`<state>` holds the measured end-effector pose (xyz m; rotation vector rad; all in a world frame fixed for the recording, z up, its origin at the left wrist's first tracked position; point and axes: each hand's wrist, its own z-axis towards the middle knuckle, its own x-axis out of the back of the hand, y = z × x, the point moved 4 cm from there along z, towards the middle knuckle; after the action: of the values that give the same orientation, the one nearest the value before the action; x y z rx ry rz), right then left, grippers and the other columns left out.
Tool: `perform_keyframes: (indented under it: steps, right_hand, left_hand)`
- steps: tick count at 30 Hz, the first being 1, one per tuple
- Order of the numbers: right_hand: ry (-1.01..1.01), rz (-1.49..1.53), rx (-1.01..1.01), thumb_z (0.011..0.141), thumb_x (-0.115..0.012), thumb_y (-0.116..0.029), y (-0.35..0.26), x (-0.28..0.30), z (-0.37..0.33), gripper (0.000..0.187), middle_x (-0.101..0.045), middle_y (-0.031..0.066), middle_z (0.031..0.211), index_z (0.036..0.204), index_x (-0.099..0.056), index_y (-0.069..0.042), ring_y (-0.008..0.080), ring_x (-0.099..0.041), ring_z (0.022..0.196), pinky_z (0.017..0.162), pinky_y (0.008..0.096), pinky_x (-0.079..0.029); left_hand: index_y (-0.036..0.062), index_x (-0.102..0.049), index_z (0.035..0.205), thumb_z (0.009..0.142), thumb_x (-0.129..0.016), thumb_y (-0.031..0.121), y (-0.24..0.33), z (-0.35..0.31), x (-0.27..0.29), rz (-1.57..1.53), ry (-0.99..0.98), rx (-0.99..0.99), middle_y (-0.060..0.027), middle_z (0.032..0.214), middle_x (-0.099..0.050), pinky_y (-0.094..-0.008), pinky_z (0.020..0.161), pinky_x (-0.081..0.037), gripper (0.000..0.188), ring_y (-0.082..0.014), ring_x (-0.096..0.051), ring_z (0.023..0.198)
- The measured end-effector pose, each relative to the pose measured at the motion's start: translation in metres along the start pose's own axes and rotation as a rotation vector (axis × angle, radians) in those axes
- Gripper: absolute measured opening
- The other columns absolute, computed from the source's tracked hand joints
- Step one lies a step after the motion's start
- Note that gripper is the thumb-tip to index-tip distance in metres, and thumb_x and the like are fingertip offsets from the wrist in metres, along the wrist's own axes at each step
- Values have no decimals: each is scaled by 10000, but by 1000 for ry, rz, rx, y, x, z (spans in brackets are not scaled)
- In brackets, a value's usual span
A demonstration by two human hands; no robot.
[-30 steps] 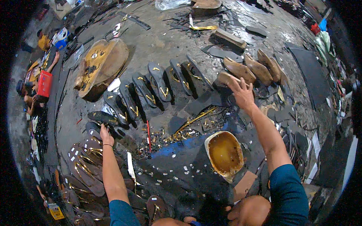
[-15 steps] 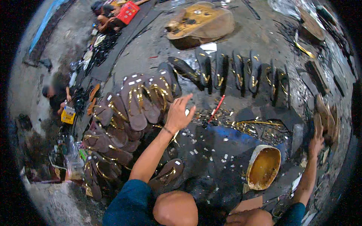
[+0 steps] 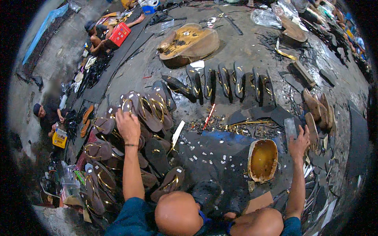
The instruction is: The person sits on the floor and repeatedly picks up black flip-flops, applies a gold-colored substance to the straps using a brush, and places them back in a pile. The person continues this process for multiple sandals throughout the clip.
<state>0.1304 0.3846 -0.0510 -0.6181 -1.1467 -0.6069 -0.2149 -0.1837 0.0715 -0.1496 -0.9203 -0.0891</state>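
My left hand (image 3: 128, 126) reaches over the cluster of dark brown flip-flops on the left, its fingers apart and at the toe end of a flip-flop with gold straps (image 3: 126, 103). Small white stickers mark many of these soles. To the right, my right hand (image 3: 299, 144) is spread, with its thumb side at a pale, see-through flat piece (image 3: 290, 129); whether it touches the piece I cannot tell. Beside that hand stand several brown foot-shaped shoe lasts (image 3: 313, 128). A white strip (image 3: 178, 133) lies right of the flip-flop cluster.
A row of black flip-flops (image 3: 224, 80) stands on edge ahead. Nearer are a red stick (image 3: 209, 117), gold scraps and a bowl of amber stuff (image 3: 263, 160). A large wooden block (image 3: 189, 45) lies farther off. Two people sit at the left, by a red box (image 3: 119, 35) and yellow box (image 3: 59, 137).
My left hand has moved left, onto the flip-flop cluster. My right hand has come away from the shoe lasts toward the see-through piece. The whole view has shifted.
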Motion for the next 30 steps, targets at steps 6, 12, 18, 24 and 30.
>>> perform_keyframes:
  steps: [6,12,18,24,30]
  right_hand:
    - [-422,1137,136,871,-638,-113,-170,85,-26,488,-495,104,1290,1321,-460,-51,223,-520,1142,924,333,-445]
    - [-535,1655,52,848,-725,-241,-247,129,-13,561,-594,125,1188,1271,-464,19,206,-566,1094,955,343,-454]
    - [329,984,646,708,-715,-40,-231,232,-47,538,-579,91,1014,1223,-556,-49,254,-590,926,814,354,-488]
    - [236,641,825,641,-684,-28,-256,241,-52,693,-549,58,984,1315,-560,-128,254,-529,895,802,356,-471]
    - [313,405,956,644,-651,25,-269,226,-86,665,-538,48,1006,1291,-590,-118,228,-511,873,785,339,-497]
  left_hand:
    - [-5,-630,1097,941,-538,142,92,-36,65,-1490,-583,339,-3,1013,-615,-257,889,-400,233,-99,-528,958]
    - [-27,-542,1230,986,-493,217,200,-76,80,-1700,-1153,168,-83,1159,-615,-310,965,-428,349,-157,-560,1098]
    - [40,-455,1325,915,-571,285,256,10,93,-1188,-685,-248,-213,1360,-487,-435,974,-424,492,-330,-524,1214]
    - [72,-445,1343,844,-592,283,270,-13,106,-770,-573,-535,-185,1384,-462,-503,997,-389,561,-351,-452,1272]
    - [162,-543,1261,811,-631,365,287,-6,136,-538,-17,-598,-122,1351,-508,-521,1014,-365,501,-281,-483,1248]
